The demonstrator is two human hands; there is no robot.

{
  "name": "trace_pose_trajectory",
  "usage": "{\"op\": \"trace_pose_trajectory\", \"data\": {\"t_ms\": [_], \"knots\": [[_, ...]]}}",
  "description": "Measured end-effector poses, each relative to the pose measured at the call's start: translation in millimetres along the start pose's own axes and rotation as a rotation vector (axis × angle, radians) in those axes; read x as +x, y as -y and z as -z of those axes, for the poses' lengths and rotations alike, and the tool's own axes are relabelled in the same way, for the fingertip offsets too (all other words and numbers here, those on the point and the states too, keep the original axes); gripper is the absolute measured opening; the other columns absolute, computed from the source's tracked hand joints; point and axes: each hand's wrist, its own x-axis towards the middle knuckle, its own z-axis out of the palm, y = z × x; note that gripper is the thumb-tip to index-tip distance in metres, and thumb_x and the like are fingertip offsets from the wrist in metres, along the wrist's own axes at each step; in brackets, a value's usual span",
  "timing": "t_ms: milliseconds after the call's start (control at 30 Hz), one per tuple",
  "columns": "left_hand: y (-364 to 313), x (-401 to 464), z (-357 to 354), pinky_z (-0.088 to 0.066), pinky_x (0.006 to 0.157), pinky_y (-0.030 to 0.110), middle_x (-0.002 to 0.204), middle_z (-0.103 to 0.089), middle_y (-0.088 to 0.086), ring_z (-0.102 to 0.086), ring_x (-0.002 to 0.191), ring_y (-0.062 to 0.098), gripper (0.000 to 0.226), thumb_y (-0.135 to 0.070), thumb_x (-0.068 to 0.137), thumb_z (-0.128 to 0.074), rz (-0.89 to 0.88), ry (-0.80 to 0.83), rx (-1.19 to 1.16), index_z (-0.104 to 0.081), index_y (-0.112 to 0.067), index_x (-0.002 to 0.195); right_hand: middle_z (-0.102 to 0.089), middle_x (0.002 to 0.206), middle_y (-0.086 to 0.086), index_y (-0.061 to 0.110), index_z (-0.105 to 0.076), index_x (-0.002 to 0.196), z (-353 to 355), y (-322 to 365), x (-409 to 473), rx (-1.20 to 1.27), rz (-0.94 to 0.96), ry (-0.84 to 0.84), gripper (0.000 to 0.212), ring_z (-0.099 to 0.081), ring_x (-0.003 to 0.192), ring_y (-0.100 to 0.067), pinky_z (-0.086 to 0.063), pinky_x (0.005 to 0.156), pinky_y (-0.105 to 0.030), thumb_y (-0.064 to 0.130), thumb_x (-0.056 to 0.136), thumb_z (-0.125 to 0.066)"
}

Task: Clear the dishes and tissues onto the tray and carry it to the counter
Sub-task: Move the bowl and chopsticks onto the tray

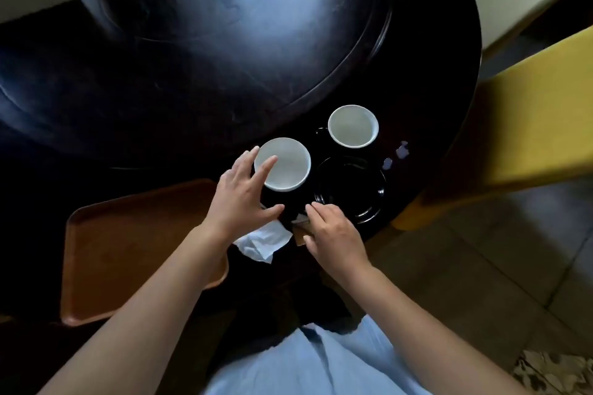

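A white bowl (286, 165) sits on the dark round table, and my left hand (245, 192) is spread against its near left side, fingers apart, one finger over the rim. A white cup (353, 126) with a dark handle stands further right. A black plate (351, 189) lies in front of the cup. My right hand (333, 234) rests fingers-down at the plate's near left edge, holding nothing I can see. A crumpled white tissue (264, 240) lies under my left wrist at the table's edge. The brown tray (122, 250) sits to the left.
The dark table (160, 112) carries a large raised turntable (224, 26) in its middle. Small pale scraps (396, 155) lie right of the plate. A yellow chair (532, 125) stands close on the right, with tiled floor (481, 266) below it.
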Motion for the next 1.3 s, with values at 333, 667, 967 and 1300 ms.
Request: {"op": "trace_pose_trajectory", "data": {"t_ms": [333, 667, 967, 1300], "knots": [[13.1, 35.7, -29.4, -0.028, 0.108, 0.032, 0.155, -0.012, 0.010, -0.017, 0.141, 0.022, 0.089, -0.043, 0.076, -0.065, 0.088, 0.101, -0.105, -0.016, -0.015, 0.145, -0.064, 0.069, -0.002, 0.007, -0.069, 0.091, -40.6, 4.6, 31.8, -0.207, 0.040, 0.101, 0.049, -0.061, 0.063, -0.016, -0.052, 0.051, -0.022, 0.025, 0.049, -0.086], [31.9, 40.0, -47.4, -0.041, 0.100, 0.034, 0.150, -0.031, 0.009, -0.035, 0.135, 0.022, 0.067, -0.027, 0.080, -0.067, 0.058, 0.058, -0.175, -0.038, -0.004, 0.136, -0.055, 0.053, -0.001, 0.014, -0.057, 0.053, -39.4, 14.3, 45.6, -0.266, -0.014, 0.224, 0.034, -0.053, 0.041, -0.016, -0.033, 0.030, -0.019, 0.007, 0.034, -0.084], [41.6, 43.8, -54.1, -0.051, 0.091, 0.039, 0.134, -0.046, 0.013, -0.049, 0.120, 0.023, 0.026, -0.006, 0.081, -0.063, 0.214, -0.159, -0.388, -0.064, -0.002, 0.107, -0.047, 0.043, 0.002, 0.017, -0.048, 0.044, -43.6, 14.4, 57.7, -0.274, -0.033, 0.221, 0.039, -0.047, 0.040, -0.017, -0.021, 0.040, -0.020, 0.007, 0.029, -0.083], [47.9, 73.1, -33.9, -0.058, 0.058, 0.026, 0.092, -0.065, 0.011, -0.066, 0.077, 0.019, 0.033, -0.009, 0.084, -0.053, 0.793, 0.234, -0.925, -0.054, -0.005, 0.117, -0.052, 0.053, -0.002, 0.011, -0.052, 0.053, -22.5, 3.8, 63.0, -0.043, -0.076, 0.218, 0.032, -0.058, 0.053, -0.023, -0.016, 0.040, -0.018, 0.012, 0.046, -0.083]]}}
